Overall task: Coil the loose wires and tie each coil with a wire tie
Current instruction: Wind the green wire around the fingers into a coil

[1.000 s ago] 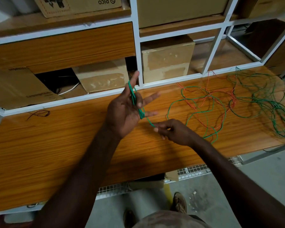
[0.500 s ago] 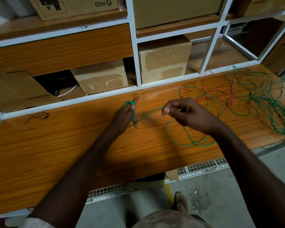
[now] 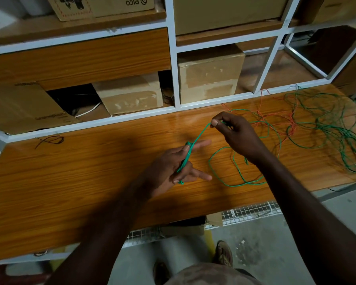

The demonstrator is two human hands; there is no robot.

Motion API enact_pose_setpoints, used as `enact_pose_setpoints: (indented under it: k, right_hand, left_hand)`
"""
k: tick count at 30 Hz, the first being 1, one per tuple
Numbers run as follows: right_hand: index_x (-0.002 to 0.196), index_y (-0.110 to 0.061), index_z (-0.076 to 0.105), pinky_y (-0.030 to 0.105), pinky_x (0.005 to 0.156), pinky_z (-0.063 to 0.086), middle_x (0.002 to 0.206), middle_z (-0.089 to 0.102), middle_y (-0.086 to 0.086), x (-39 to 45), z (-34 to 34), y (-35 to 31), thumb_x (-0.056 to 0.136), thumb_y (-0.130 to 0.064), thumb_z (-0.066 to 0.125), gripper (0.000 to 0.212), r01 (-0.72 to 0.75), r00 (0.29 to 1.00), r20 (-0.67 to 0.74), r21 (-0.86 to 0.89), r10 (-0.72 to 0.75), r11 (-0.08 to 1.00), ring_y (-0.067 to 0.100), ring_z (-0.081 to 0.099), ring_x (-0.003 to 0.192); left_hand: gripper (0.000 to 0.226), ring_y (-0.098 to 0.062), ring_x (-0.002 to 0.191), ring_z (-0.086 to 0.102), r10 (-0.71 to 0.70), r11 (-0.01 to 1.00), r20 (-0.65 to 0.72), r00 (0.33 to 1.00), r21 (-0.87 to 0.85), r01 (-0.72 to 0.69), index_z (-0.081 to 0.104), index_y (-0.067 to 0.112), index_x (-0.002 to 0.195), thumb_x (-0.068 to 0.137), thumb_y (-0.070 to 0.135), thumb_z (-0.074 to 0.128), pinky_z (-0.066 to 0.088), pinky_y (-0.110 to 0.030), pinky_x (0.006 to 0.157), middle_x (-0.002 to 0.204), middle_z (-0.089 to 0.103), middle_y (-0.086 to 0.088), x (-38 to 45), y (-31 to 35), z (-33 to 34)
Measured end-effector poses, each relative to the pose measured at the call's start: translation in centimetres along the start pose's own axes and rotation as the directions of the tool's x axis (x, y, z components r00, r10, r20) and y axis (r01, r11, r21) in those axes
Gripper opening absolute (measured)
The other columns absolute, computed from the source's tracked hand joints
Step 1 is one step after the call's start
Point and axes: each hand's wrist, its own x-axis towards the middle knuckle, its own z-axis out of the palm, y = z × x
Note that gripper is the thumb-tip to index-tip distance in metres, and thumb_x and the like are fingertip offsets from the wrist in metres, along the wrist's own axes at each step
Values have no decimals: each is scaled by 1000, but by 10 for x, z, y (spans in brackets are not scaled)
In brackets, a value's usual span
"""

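Observation:
A green wire (image 3: 200,132) runs taut between my two hands over the wooden shelf board (image 3: 70,182). Several turns of it are wound across my left hand (image 3: 173,165), from the thumb down to the lower fingers, whose other fingers stick out straight. My right hand (image 3: 234,136) pinches the same wire between thumb and forefinger, up and to the right. The loose rest of the green wire (image 3: 234,182) loops on the board below my right wrist. More tangled green wires (image 3: 337,136) and orange wires (image 3: 275,120) lie to the right.
A small dark wire piece (image 3: 49,139) lies at the board's far left. Behind the board a white-framed rack (image 3: 174,68) holds cardboard boxes (image 3: 210,73). Wire mesh (image 3: 249,212) and the floor with my shoes show below the front edge.
My left hand has turned and dropped toward me with the winding across it. My right hand has risen and pulled the green wire taut up to the right.

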Motion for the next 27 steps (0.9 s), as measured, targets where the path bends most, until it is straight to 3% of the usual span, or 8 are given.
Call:
enact_pose_setpoints:
  k: [4, 12, 15, 17, 20, 22, 24, 27]
  right_hand:
    - [100, -15, 74, 21, 65, 38, 74, 65, -20, -7, 16, 11, 109, -26, 64, 17, -29, 997, 64, -41, 32, 999, -2, 53, 61]
    - [134, -17, 74, 6, 67, 41, 77, 61, -48, -40, 45, 21, 109, -16, 61, 28, -56, 954, 288, -117, 88, 992, -11, 61, 69]
    - [136, -31, 73, 12, 87, 48, 104, 66, -49, -50, 50, 4, 109, -25, 63, 29, -14, 916, 397, -115, 59, 993, -19, 65, 101]
    - [136, -38, 72, 23, 98, 53, 120, 71, -36, -52, 47, -8, 109, -33, 63, 29, 5, 878, 478, -91, 40, 996, -11, 66, 116]
    - [128, -31, 77, 23, 65, 43, 72, 59, -19, -49, 34, -26, 108, -33, 63, 24, 6, 857, 516, -20, 5, 1000, -3, 54, 68]
    - [117, -19, 79, 19, 58, 32, 64, 44, -13, -44, 20, -39, 108, -28, 64, 20, 19, 876, 481, 29, -31, 999, 1, 41, 58]
    - [108, -10, 78, 12, 56, 31, 61, 47, -17, -37, 4, -45, 109, -21, 62, 20, 16, 909, 416, 43, -33, 999, 0, 42, 53]
    - [104, -8, 76, 13, 52, 30, 57, 47, -18, -24, -12, -46, 111, -20, 59, 22, 23, 941, 336, 26, -30, 999, 1, 39, 49]
  left_hand:
    - [52, -41, 113, 71, 131, 978, 0, 991, -164, -129, 47, 28, 160, 113, 40, 29, 27, -75, 121, 49, 41, -1, -5, 9, 3]
    - [52, -43, 139, 57, 224, 861, -162, 961, -429, -273, 33, 33, 166, 116, 44, 22, 26, -82, 114, 53, 47, -2, 22, 47, -19]
    - [51, -38, 138, 61, 227, 834, -318, 921, -425, -352, 32, 36, 165, 115, 45, 25, 23, -81, 114, 60, 53, -1, 40, 56, -31]
    - [50, -35, 134, 64, 222, 855, -411, 884, -355, -380, 33, 38, 165, 116, 44, 26, 24, -78, 115, 64, 56, -4, 52, 57, -39]
    - [49, -34, 101, 70, 259, 927, -493, 831, -114, -357, 34, 30, 165, 117, 38, 25, 33, -63, 121, 68, 54, -15, 67, 48, -50]
    - [49, -35, 80, 69, 297, 952, -494, 817, 91, -291, 34, 25, 165, 119, 33, 22, 48, -37, 116, 66, 61, -16, 72, 38, -53]
    - [47, -28, 84, 74, 287, 950, -481, 829, 252, -182, 36, 29, 164, 119, 33, 23, 50, -11, 97, 68, 64, -19, 72, 23, -53]
    - [46, -28, 68, 68, 244, 927, -373, 895, 362, -101, 41, 27, 163, 119, 33, 29, 59, -28, 84, 65, 62, -15, 66, 1, -44]
